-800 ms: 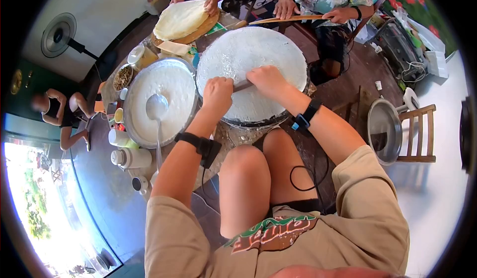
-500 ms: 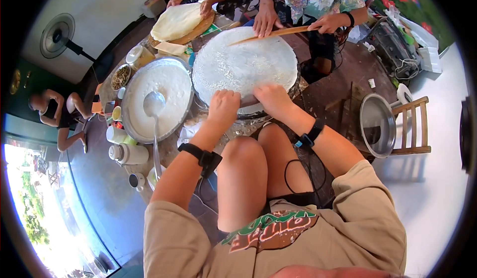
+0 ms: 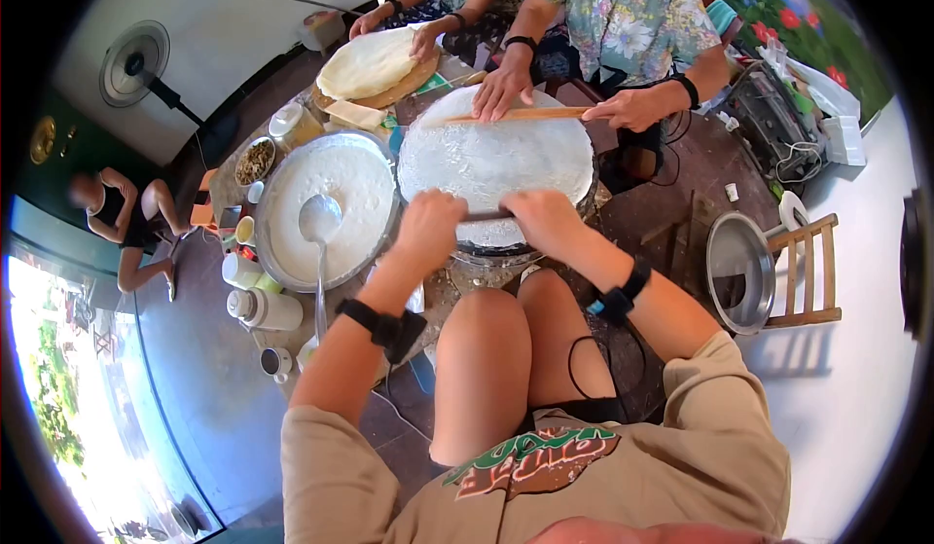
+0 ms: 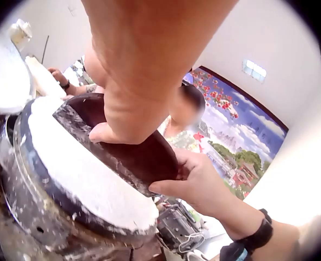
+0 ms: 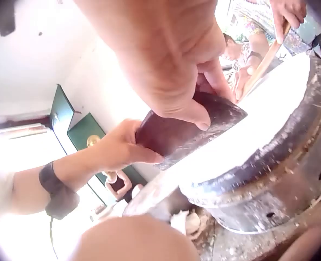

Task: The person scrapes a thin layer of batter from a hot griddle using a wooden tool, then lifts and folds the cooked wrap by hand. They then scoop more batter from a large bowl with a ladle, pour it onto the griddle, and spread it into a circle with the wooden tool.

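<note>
A dark brown scraper stands on its straight edge against the pale layer that coats the round griddle. Its back is curved, its face smooth and dull, and the lower margin is streaked with whitish residue. The layer is thin and white, glossy and rippled in places; the griddle's dark rim is flecked with dried splashes above a scuffed metal drum.

The person in the tan T-shirt holds the scraper at both ends, over the near part of the griddle. The left hand pinches one end with its thumb pressed along the face, and the right hand pinches the other end the same way. Both forearms reach forward over the knees, a black band on each wrist, the knuckles uppermost.

Just beside the griddle sits a wide metal basin of creamy white batter, a ladle resting in it. Across from me a person in a flowered shirt has both hands on a long wooden stick lying over the far part of the layer. Next to them, another person touches pale round sheets on a brown board. A white flask lies at the side of the cluttered table, a fan stands by the wall, and a steel bowl rests near a wooden chair.
</note>
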